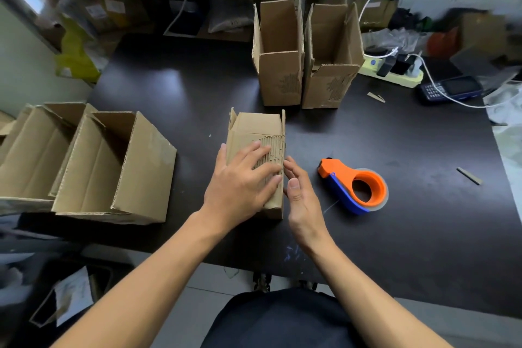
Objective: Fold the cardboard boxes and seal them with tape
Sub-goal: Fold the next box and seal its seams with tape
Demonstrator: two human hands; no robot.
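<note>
Left hand [243, 178] fingers flat on cardboard box [258, 133], right hand [300, 192] relaxed alongside, tape dispenser [353, 185] near, upright boxes [306, 59] behind

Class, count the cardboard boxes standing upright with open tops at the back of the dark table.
2: the left upright box and the right upright box, side by side. Other boxes lie nearer; shelf clutter may hide more.

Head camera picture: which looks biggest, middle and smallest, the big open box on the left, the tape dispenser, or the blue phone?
1. Big open box, clearly largest.
2. Tape dispenser.
3. Blue phone, smallest, though it lies farther from the camera, so its true size is unsure.
</note>
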